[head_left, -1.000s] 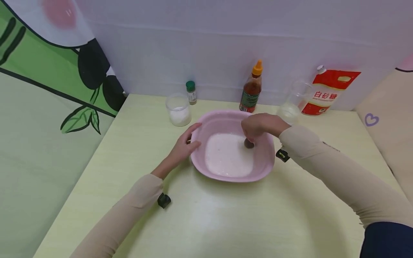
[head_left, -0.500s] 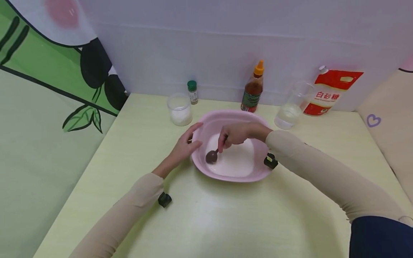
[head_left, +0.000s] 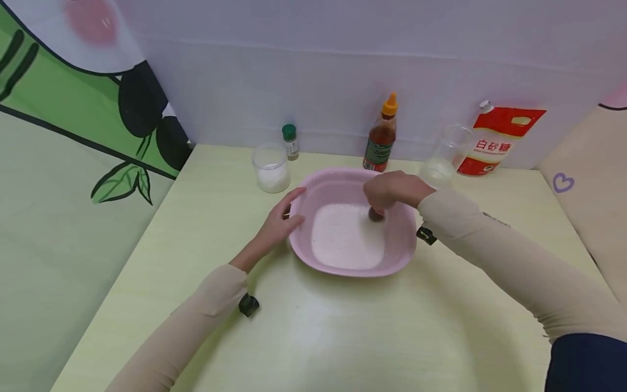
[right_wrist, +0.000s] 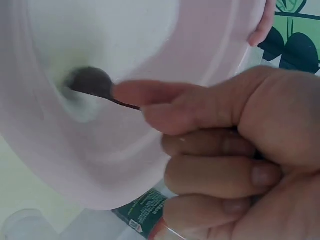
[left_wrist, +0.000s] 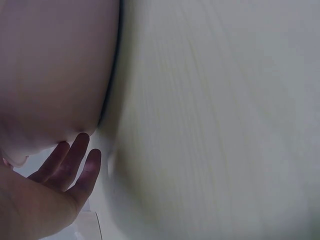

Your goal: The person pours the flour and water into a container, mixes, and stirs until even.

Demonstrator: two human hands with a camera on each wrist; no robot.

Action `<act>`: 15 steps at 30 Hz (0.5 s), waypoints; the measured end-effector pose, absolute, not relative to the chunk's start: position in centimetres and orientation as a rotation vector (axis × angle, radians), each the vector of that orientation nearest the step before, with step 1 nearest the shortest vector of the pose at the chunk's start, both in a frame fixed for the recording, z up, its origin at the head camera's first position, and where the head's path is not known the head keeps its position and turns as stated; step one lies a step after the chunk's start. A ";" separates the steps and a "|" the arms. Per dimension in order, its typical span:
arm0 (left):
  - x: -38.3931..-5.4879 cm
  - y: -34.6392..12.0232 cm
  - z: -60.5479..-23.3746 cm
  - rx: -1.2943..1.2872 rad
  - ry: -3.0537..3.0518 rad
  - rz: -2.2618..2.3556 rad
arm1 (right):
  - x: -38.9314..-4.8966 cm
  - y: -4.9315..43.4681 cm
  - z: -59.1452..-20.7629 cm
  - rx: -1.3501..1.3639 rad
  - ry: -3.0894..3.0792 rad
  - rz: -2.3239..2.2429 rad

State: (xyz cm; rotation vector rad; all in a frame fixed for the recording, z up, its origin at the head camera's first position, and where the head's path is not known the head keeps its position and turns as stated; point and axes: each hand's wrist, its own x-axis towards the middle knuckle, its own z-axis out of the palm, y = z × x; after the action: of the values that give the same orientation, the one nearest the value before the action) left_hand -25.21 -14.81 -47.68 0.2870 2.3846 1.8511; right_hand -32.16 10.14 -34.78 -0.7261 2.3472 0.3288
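Right fingers pinching spoon, tip down, axis slanted

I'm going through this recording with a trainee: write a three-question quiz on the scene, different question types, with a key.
1. Which hand holds the small dark brown spoon?
2. True or false: the tall orange-capped clear bottle stands beyond the oval pink plastic basin, farther from the person.
3. Fill in the blank: the small clear bottle near the clear round cup has a ____ cap.

Key:
1. The right hand.
2. True.
3. Green.
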 end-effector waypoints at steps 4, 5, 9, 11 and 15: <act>-25.3 -14.9 -47.8 0.290 2.381 1.851 | -31.8 10.0 -34.6 -0.849 2.096 0.311; -25.3 -14.9 -47.8 0.290 2.380 1.854 | -31.8 9.9 -34.8 -0.885 2.035 0.252; -25.3 -15.0 -48.0 0.289 2.379 1.864 | -31.7 9.1 -36.5 -0.866 1.897 -0.110; -25.4 -14.9 -48.0 0.290 2.374 1.864 | -31.7 8.5 -37.5 -0.857 1.900 -0.279; -25.4 -14.8 -47.9 0.289 2.370 1.864 | -32.2 7.4 -38.5 -0.928 2.068 -0.432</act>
State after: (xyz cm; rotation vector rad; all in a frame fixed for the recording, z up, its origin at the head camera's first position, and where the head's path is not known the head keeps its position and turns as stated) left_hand -25.36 -14.78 -47.90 0.2887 2.3700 1.8643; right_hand -32.23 7.44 -38.46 -0.9279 2.0677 -0.4315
